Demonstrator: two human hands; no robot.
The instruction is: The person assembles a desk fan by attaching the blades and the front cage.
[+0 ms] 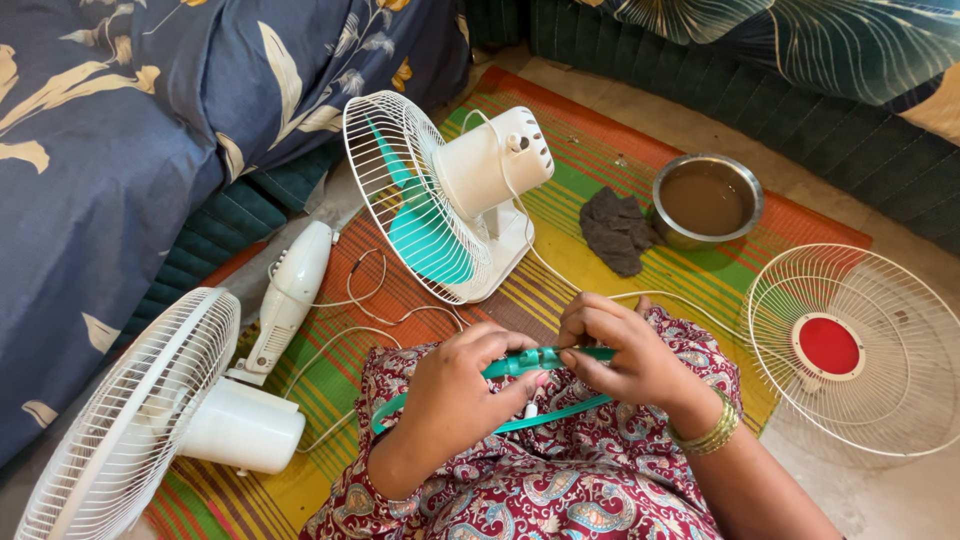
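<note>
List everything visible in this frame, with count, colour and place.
Table fan: 1, white with teal blades, upright on the mat, centre.
Second fan: 1, white, lying at lower left.
Loose fan grille: 1, white with a red hub, flat on the floor at right.
Steel bowl: 1, silver, brownish liquid inside, upper right of the mat.
Cloth: 1, dark grey, beside the bowl.
Striped mat: 1, green, orange and yellow, on the floor.
Teal ring: 1, plastic band, in both hands over the lap.
Left hand: grips the ring.
Right hand: pinches the ring; gold bangles at the wrist.
</note>
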